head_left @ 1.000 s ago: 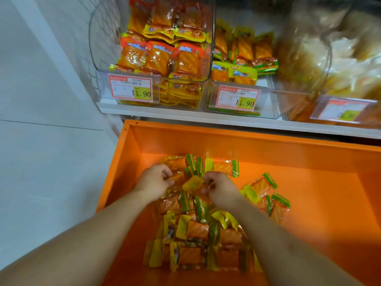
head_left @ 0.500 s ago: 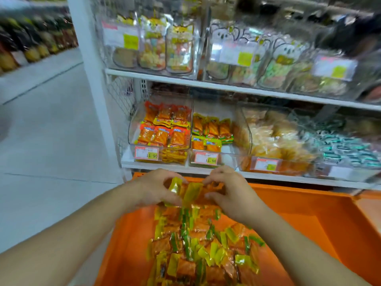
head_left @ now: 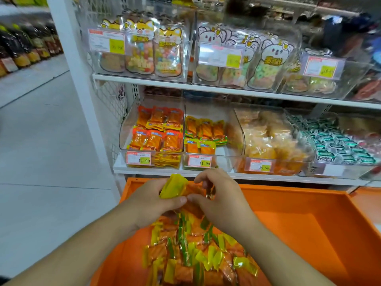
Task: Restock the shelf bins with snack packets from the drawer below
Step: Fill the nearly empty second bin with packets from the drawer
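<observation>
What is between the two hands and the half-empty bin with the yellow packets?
In the head view, only the white shelf edge and the bin's price tag lie between. Both hands hold packets just below.

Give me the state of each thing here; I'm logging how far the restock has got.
Drawer: pulled open, packets piled inside.
Handful of packets: lifted above the drawer, not yet in a bin.
Left hand: grip closed on the handful.
Right hand: grip pinching the same handful.
Yellow-packet bin: partly filled, bare floor at the front.
Orange-packet bin: well stocked.
</observation>
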A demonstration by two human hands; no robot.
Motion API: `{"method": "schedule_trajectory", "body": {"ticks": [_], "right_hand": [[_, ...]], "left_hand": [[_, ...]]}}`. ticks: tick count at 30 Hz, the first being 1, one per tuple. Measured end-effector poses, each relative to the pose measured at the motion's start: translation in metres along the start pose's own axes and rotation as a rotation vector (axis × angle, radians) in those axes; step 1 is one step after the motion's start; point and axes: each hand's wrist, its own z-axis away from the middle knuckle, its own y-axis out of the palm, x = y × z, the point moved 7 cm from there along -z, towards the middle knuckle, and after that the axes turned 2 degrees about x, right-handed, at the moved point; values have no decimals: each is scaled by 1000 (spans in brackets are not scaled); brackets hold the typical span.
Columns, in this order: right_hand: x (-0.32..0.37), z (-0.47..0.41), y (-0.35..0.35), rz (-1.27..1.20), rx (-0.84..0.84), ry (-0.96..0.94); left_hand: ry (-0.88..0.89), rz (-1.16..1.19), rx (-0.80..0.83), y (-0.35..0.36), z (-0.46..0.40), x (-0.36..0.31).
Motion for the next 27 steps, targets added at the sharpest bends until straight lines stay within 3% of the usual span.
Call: {"method": "schedule_trajectory", "body": {"ticks": [2, 7, 15, 19, 24, 27], "right_hand": [[-4, -9, -2, -10, 32, 15], [-15, -22, 0, -131, 305, 118], [-16, -29, -15, -260, 12, 183], [2, -21, -20, 47, -138, -77], [34, 1, -2, 353, -101, -329], [45, 7, 6, 345, 12, -397]], "left_hand": [[-9, 17, 4, -5, -8, -1], [5, 58, -24, -23, -20, -3], [-113, 401, -277, -18, -26, 18], [-138, 596, -200, 4, -14, 11], [-54, 706, -156, 6, -7, -1], [-36, 648, -218, -3, -5, 0]]}}
